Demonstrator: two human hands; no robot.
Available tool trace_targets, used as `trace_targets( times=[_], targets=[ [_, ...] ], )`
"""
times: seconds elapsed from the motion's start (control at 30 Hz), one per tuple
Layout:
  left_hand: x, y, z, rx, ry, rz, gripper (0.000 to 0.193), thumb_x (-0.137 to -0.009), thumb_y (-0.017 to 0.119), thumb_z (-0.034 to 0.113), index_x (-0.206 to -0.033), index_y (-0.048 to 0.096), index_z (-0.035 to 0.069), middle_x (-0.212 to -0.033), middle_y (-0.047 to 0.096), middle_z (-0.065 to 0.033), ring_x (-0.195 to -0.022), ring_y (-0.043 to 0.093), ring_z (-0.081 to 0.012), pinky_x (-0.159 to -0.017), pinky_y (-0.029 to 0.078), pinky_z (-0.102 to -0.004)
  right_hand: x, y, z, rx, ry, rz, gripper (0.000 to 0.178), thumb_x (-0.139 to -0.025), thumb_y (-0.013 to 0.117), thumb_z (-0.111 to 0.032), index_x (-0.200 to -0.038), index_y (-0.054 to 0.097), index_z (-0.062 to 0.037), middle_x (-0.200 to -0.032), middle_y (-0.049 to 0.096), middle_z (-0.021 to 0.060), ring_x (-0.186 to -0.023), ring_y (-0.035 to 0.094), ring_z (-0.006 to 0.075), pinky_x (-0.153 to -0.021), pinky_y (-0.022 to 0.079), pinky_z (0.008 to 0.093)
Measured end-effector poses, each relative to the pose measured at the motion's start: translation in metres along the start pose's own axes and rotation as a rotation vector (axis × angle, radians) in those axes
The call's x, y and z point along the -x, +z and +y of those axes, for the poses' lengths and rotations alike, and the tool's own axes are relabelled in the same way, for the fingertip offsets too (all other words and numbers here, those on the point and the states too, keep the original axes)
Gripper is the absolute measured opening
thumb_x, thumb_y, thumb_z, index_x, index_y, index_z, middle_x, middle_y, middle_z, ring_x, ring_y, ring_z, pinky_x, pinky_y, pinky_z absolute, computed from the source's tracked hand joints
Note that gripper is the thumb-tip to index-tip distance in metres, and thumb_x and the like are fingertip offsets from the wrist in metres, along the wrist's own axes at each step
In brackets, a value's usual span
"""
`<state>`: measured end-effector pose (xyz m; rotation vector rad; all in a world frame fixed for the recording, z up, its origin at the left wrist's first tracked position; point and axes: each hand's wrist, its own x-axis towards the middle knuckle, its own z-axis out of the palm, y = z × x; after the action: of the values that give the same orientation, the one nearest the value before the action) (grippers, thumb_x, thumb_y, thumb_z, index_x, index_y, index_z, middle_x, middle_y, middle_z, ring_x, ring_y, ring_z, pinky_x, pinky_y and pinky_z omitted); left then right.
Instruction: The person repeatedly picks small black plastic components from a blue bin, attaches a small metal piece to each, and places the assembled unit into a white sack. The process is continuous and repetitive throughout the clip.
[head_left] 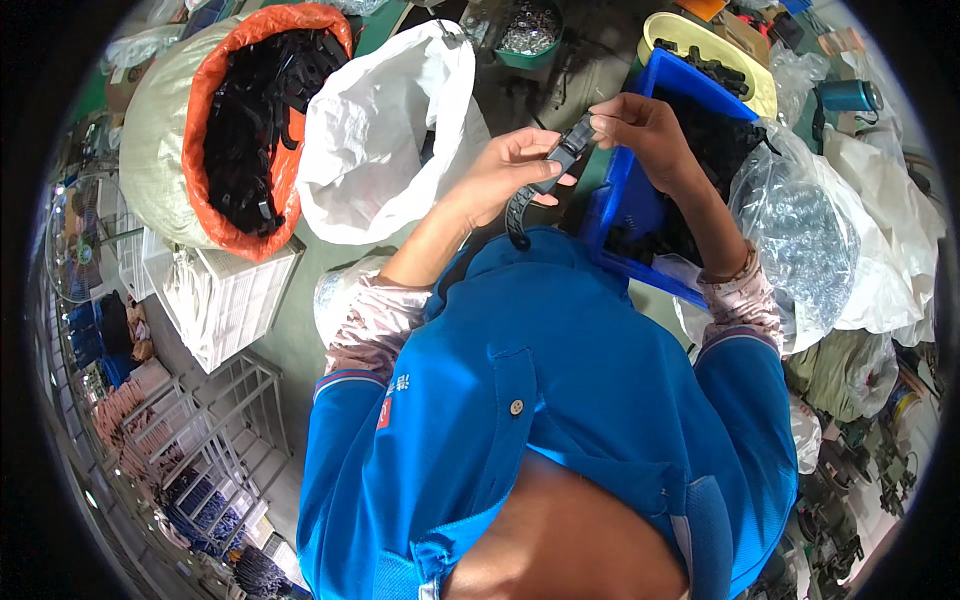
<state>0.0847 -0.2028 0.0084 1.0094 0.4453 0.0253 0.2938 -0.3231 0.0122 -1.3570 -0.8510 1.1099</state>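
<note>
In front of my chest I hold a dark grey and black plastic buckle strap (pixel 567 153), its curved, ridged tail (pixel 516 218) hanging down. My left hand (pixel 505 172) grips its middle, thumb on top and the other fingers behind. At its upper end, my right hand (pixel 643 135) pinches it between thumb and fingertips; anything small in that pinch is hidden. Below my right forearm stands a blue plastic bin (pixel 612 215) with dark parts in it. A white sack (pixel 375 140) stands open left of my left hand, its contents mostly hidden.
At far left, a sack with an orange lining (pixel 200 130) holds many black plastic parts. A green tub of small shiny pieces (pixel 528 58) and a yellow basin with black parts (pixel 768 95) stand at the back. Clear plastic bags (pixel 795 235) crowd the right; a white crate (pixel 225 305) sits left.
</note>
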Motion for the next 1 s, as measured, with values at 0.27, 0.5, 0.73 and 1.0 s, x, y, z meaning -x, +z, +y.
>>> trace_targets(
  times=[0.27, 0.5, 0.73, 1.0],
  targets=[
    [-0.008, 0.000, 0.001, -0.097, 0.005, 0.007, 0.030, -0.093, 0.062, 0.011, -0.121, 0.053, 0.003, -0.114, 0.066, -0.0083, -0.099, 0.066, -0.0191, -0.068, 0.053, -0.0265, 0.005, 0.006, -0.001, -0.007, 0.032, 0.058, 0.024, -0.086, 0.071, -0.016, -0.097, 0.064, 0.0044, -0.085, 0.067, 0.0095, -0.075, 0.062, 0.0131, -0.069, 0.050, 0.0266],
    [-0.028, 0.014, -0.006, -0.454, 0.261, 0.268, 0.030, -0.089, 0.068, 0.006, -0.113, 0.050, 0.001, -0.099, 0.069, -0.0115, -0.084, 0.066, -0.0133, -0.063, 0.052, -0.0243, 0.011, 0.008, 0.002, -0.035, -0.007, 0.008, 0.019, -0.090, 0.065, -0.011, -0.103, 0.065, 0.0022, -0.098, 0.065, 0.0067, -0.089, 0.062, 0.0134, -0.080, 0.048, 0.0260],
    [-0.023, 0.022, 0.008, -0.409, 0.314, 0.200, 0.019, -0.089, 0.071, 0.012, -0.091, 0.053, 0.006, -0.081, 0.064, -0.0007, -0.071, 0.064, -0.0074, -0.054, 0.046, -0.0203, 0.022, -0.003, -0.023, -0.042, -0.084, -0.039, 0.020, -0.089, 0.064, -0.007, -0.106, 0.066, 0.0040, -0.100, 0.067, 0.0100, -0.089, 0.064, 0.0168, -0.083, 0.052, 0.0300],
    [-0.010, 0.016, -0.011, -0.520, 0.374, 0.380, 0.024, -0.088, 0.072, 0.014, -0.077, 0.052, 0.005, -0.066, 0.058, 0.0006, -0.059, 0.056, -0.0054, -0.051, 0.042, -0.0228, -0.066, -0.269, -0.010, 1.486, 0.163, 0.404, 0.028, -0.082, 0.068, -0.027, -0.094, 0.066, -0.0012, -0.090, 0.068, 0.0225, -0.089, 0.066, 0.0376, -0.077, 0.052, 0.0426]
  ],
)
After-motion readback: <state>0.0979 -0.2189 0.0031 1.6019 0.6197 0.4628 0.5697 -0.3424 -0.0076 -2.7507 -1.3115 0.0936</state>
